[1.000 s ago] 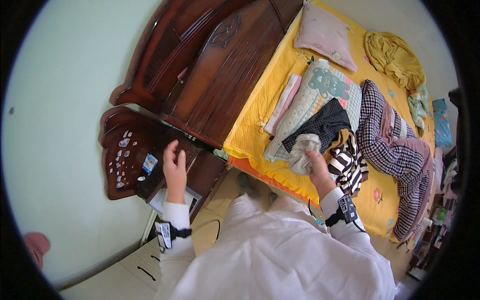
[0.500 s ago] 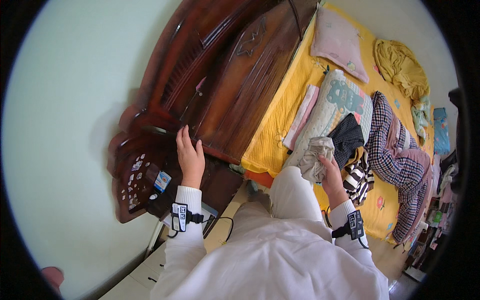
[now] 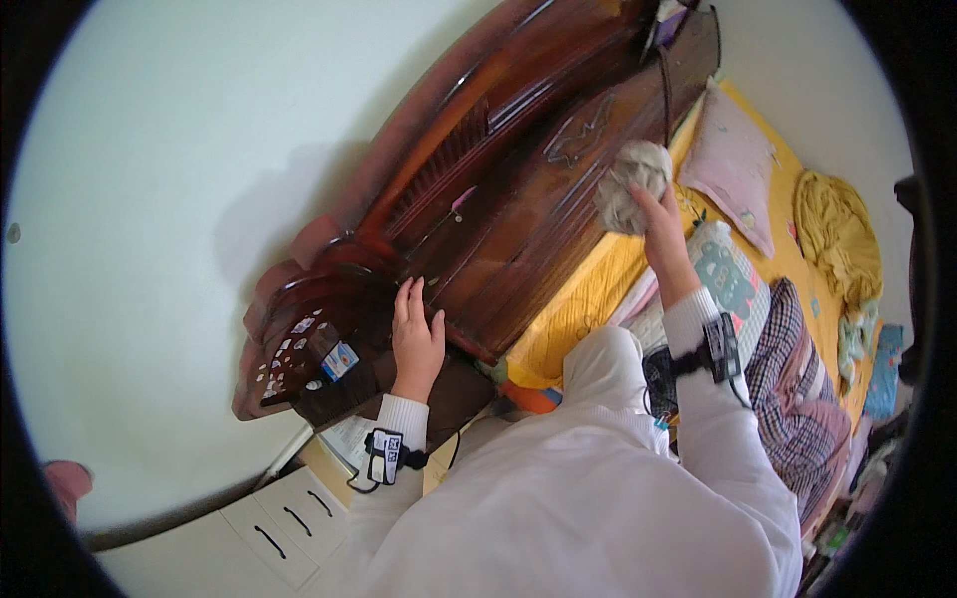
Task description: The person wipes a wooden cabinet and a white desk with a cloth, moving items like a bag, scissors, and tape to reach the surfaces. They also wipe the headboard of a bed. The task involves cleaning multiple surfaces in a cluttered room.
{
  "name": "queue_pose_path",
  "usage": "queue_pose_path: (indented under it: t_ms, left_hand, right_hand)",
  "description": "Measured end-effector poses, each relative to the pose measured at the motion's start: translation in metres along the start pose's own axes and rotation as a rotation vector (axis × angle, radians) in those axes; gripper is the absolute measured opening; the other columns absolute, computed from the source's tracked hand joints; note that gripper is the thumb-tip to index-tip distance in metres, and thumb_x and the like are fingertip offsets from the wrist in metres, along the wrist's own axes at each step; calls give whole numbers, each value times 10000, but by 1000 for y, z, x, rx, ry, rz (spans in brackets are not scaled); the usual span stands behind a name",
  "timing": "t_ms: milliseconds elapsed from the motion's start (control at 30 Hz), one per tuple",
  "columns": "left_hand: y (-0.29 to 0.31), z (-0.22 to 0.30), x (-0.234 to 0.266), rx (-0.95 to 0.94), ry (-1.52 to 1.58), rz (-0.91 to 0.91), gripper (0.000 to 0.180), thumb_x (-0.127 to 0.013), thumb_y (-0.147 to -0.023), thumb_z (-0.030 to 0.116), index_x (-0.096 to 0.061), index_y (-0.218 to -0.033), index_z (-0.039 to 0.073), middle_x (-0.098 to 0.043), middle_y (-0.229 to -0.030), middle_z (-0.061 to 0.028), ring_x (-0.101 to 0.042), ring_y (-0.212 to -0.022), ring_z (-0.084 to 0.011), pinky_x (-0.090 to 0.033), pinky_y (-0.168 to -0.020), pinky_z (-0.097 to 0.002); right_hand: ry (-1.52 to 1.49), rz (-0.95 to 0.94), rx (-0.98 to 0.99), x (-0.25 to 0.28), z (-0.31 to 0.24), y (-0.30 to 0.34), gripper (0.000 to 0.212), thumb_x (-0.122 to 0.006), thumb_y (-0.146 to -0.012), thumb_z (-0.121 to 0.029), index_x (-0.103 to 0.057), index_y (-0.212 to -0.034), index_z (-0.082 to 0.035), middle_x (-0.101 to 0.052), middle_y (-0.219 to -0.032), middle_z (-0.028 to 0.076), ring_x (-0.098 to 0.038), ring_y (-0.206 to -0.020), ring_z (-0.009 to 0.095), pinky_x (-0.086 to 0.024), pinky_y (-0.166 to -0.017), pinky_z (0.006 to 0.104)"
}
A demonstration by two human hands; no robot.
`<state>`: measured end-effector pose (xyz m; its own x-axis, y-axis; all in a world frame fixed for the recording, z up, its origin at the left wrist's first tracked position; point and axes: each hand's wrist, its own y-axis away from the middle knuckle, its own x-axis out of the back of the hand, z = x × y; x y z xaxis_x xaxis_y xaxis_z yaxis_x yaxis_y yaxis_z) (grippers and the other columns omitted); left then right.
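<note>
A crumpled grey-beige cloth [image 3: 636, 189] is bunched in my right hand [image 3: 658, 224], raised over the side of the bed beside the dark wooden headboard [image 3: 508, 229]. My left hand [image 3: 417, 344] is empty, its fingers stretched out and apart. It rests on or hovers just over the near end of the headboard, close to the dark bedside cabinet [image 3: 454, 394]; contact cannot be made out. Both wrists carry strapped-on small devices.
On the yellow-sheeted bed [image 3: 573, 309] lie a pink pillow [image 3: 733, 169], a pale pillow with a green animal figure [image 3: 733, 279], a checked garment [image 3: 788, 369] and a mustard cloth [image 3: 837, 234]. A small blue-and-white box [image 3: 340, 361] stands on the cabinet. White drawers [image 3: 269, 528] are at lower left.
My right hand has lifted the cloth up and away from the clothes pile, toward the headboard. The view has turned, and my left hand remains stretched out near the headboard's end.
</note>
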<state>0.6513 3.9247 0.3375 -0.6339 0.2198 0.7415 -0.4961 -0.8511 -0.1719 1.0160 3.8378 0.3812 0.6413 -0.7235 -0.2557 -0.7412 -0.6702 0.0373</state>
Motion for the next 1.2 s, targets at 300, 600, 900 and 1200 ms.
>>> queue_pose_path:
  t_ms: [300, 600, 900, 1200]
  left_hand:
    - [-2, 15, -3, 189, 81, 53, 513, -501, -926, 181, -351, -1395, 38, -329, -1417, -179, -367, -1289, -345, -307, -1069, -380]
    - [-1, 8, 10, 399, 515, 13, 536, -219, -1017, 394, -343, -1427, 71, -379, -1390, -124, -356, -1286, -246, -231, -1099, -338]
    - [-5, 20, 13, 458, 730, 85, 533, -218, -1026, 414, -405, -1393, 77, -441, -1347, -98, -407, -1237, -206, -274, -1069, -322]
    - [-29, 19, 11, 204, 85, 74, 315, -503, -932, 145, -542, -1226, 40, -537, -1265, -157, -507, -1179, -303, -367, -1020, -355]
  right_hand:
    - [1013, -33, 648, -67, 96, -80, 584, -672, -681, -61, -511, -1241, -78, -381, -1403, 137, -341, -1246, 402, -393, -1019, 456]
    - [894, -997, 927, -137, 141, 125, 458, -583, -753, -196, -575, -1209, -233, -446, -1328, 43, -455, -1140, 289, -460, -915, 397]
    - [889, -970, 1158, -132, 118, 82, 399, -566, -783, -177, -584, -1181, -183, -472, -1309, 9, -449, -1193, 254, -459, -900, 417]
    - [1528, -93, 637, -51, 29, -166, 433, -588, -723, -10, -627, -1127, -162, -516, -1236, 95, -504, -1043, 340, -513, -836, 409]
